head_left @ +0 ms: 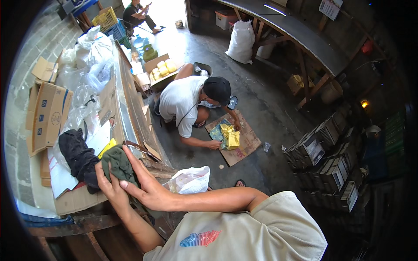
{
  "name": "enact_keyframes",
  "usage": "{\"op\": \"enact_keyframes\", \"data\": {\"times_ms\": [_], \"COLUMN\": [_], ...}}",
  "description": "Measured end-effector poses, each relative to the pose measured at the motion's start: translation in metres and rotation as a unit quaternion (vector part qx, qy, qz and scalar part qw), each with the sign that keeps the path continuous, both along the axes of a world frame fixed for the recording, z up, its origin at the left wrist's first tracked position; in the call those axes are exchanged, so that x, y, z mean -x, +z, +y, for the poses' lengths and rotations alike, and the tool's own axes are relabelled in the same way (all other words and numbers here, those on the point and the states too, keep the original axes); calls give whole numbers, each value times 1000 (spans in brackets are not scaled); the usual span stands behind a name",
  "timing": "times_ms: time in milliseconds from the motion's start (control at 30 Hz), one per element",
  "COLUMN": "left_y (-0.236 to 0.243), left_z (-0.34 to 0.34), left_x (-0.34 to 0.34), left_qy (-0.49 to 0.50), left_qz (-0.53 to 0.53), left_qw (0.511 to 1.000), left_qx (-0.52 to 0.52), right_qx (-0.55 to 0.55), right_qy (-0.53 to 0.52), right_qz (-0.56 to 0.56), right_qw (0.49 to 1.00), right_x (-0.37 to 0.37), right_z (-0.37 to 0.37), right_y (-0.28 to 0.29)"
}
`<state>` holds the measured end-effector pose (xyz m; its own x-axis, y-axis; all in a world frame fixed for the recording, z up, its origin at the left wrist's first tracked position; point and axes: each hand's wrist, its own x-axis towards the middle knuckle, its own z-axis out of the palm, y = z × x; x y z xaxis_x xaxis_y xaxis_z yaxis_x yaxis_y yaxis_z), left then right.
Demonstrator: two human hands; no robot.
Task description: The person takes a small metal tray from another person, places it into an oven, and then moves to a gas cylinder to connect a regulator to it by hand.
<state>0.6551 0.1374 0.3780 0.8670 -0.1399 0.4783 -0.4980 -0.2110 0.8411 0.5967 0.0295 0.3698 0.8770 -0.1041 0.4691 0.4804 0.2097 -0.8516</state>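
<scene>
A bunched dark green cloth (119, 164) is pressed between my two hands at the edge of the cluttered table on the left. My left hand (111, 186) cups it from the near side, fingers curled round it. From the right, my right hand (148, 185) closes over it, with the fingers pointing away from me and the thumb toward the left hand. Just beyond, a crumpled black cloth (77, 156) lies on the table, close to my left fingertips. Behind the green cloth a small bright yellow piece (107, 148) shows; its kind is hard to make out.
A co-worker in a black cap (217, 90) squats on the floor, hands on yellow material (230, 138) over a cardboard sheet (250, 143). A white bag (191, 179) stands beside the table. Cardboard boxes (51, 115) and plastic bags (93, 56) crowd the left; stacked dark blocks (331, 161) stand right.
</scene>
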Motion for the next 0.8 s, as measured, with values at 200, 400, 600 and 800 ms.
{"op": "enact_keyframes", "data": {"times_ms": [200, 400, 600, 800], "left_y": [-14, -40, -41, -23], "left_z": [39, 61, 42, 30], "left_x": [9, 14, 22, 18], "left_qy": [-147, -179, -56, -64], "left_qz": [119, 141, 114, 42], "left_qw": [977, 960, 974, 989], "left_qx": [100, 164, 187, 127], "right_qx": [44, 92, 89, 88], "right_qy": [56, 38, 51, 6], "right_qz": [-22, -46, -8, -27], "right_qw": [997, 994, 995, 996], "right_x": [3, 3, 6, 9], "right_z": [-6, -2, 4, 13], "right_y": [-3, -2, -8, -10]}}
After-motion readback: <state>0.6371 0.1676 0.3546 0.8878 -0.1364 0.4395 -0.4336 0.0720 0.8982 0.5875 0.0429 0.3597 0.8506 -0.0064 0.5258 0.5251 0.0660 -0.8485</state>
